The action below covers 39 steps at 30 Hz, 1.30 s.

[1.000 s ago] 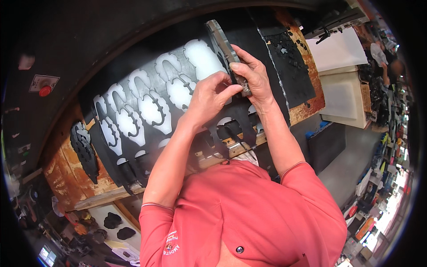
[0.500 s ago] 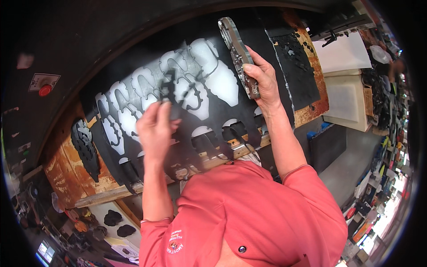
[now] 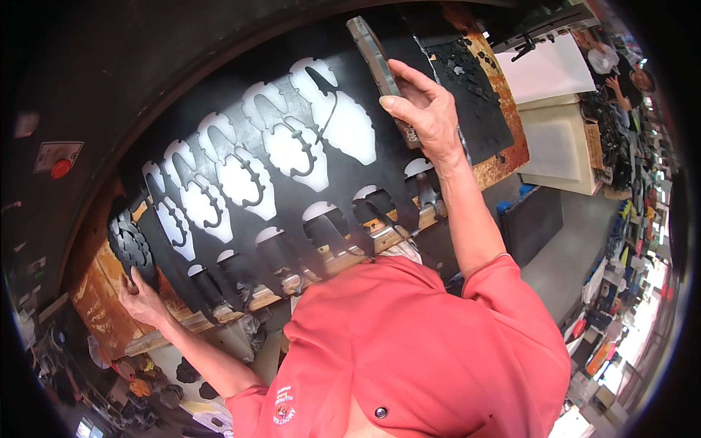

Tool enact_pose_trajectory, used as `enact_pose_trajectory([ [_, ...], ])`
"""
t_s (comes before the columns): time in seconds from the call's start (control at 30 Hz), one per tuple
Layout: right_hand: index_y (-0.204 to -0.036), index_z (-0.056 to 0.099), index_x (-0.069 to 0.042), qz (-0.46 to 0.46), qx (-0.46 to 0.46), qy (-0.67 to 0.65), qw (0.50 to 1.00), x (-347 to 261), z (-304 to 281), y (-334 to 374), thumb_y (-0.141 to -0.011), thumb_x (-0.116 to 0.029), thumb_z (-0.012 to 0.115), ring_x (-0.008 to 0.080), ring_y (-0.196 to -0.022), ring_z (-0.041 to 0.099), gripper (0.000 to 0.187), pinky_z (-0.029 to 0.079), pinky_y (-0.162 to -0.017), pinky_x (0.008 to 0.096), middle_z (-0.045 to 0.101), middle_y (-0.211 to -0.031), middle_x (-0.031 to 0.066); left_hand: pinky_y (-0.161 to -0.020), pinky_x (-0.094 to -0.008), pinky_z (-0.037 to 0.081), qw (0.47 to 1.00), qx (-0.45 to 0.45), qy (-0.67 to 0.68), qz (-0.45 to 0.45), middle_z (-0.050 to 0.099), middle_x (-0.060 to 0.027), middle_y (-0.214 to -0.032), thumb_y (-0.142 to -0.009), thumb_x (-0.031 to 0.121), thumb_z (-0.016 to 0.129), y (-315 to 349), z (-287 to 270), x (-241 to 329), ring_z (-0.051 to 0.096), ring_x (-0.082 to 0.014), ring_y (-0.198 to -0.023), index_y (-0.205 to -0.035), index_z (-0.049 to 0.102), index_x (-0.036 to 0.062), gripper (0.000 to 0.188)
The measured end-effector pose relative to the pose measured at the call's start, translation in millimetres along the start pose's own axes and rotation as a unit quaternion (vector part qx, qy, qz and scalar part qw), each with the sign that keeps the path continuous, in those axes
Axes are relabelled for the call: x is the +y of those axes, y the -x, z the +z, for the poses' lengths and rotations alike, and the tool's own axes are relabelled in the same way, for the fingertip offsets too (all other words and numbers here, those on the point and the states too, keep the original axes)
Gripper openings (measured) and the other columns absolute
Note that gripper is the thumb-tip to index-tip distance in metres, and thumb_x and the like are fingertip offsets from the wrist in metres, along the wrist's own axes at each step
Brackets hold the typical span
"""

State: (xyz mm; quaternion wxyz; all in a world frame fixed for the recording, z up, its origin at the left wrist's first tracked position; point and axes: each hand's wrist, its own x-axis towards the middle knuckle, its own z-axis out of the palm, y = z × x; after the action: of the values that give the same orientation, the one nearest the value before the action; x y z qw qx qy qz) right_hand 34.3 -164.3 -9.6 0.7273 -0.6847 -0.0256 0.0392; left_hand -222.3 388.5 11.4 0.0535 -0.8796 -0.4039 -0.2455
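A dull metallic grey look is shown by the slab-like tool (image 3: 378,66). The black sheet (image 3: 391,171) is seen as smooth, rubbery and softly sheened, with a smooth white surface (image 3: 350,135) exposed through its cut-outs. Matt black is worn by the stacked pieces (image 3: 130,241), rough flaking brown by the bench top (image 3: 98,306); bare wood is shown along the edge strip (image 3: 157,340).

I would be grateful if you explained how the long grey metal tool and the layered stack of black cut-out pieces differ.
The long grey metal tool looks like one solid piece, whereas the layered stack of black cut-out pieces shows many overlapping edges. The tool is greyer; the stack is darker. The tool is at the right hand; the stack is by the left hand. Both look elongated.
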Motion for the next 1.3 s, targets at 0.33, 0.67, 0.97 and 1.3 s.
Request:
enact_pose_trajectory([
  [0.33, -0.134, 0.071, 0.0, -0.207, 0.044, 0.467, 0.859, 27.5, 2.4, 6.7, -0.075, -0.03, 0.086, 0.0408, -0.133, 0.055, 0.068, 0.048, -0.113, 0.0465, 0.056, -0.151, 0.0262, -0.129, -0.0559, 0.025, 0.877, -0.182, 0.2, 0.396, 0.038, -0.0213, -0.171, -0.097, 0.024, 0.078, 101.4, 6.7, 214.2, 0.031, -0.0424, -0.16, -0.164, 0.042, 0.0113, 0.077],
  [0.67, -0.131, 0.072, 0.002, -0.252, 0.032, 0.46, 0.851, 29.3, 39.6, 4.9, -0.073, -0.033, 0.087, 0.0476, -0.128, 0.059, 0.07, 0.051, -0.11, 0.0478, 0.059, -0.143, 0.0348, -0.131, -0.0541, 0.023, 0.884, -0.174, 0.203, 0.383, 0.04, -0.0191, -0.17, -0.1, 0.021, 0.074, 72.1, 16.2, 180.1, 0.028, -0.0407, -0.161, -0.16, 0.046, 0.0013, 0.069],
  [0.97, -0.139, 0.067, -0.001, -0.267, -0.101, 0.395, 0.873, 24.3, -5.3, 9.3, -0.071, -0.041, 0.093, 0.0389, -0.138, 0.053, 0.083, 0.048, -0.115, 0.0455, 0.053, -0.154, 0.0188, -0.131, -0.0527, 0.025, 0.883, -0.179, 0.234, 0.366, 0.044, -0.0183, -0.168, -0.098, 0.018, 0.077, 71.6, 15.2, 176.1, 0.031, -0.0392, -0.161, -0.158, 0.05, 0.0021, 0.068],
  [1.3, -0.135, 0.068, -0.001, -0.288, -0.058, 0.375, 0.879, 29.9, 0.6, 11.4, -0.071, -0.03, 0.09, 0.0388, -0.13, 0.058, 0.074, 0.05, -0.111, 0.0444, 0.059, -0.146, 0.0196, -0.131, -0.0555, 0.022, 0.886, -0.16, 0.239, 0.365, 0.044, -0.0161, -0.169, -0.098, 0.017, 0.077, 80.2, 9.0, 165.8, 0.03, -0.0401, -0.161, -0.158, 0.05, 0.0058, 0.067],
])
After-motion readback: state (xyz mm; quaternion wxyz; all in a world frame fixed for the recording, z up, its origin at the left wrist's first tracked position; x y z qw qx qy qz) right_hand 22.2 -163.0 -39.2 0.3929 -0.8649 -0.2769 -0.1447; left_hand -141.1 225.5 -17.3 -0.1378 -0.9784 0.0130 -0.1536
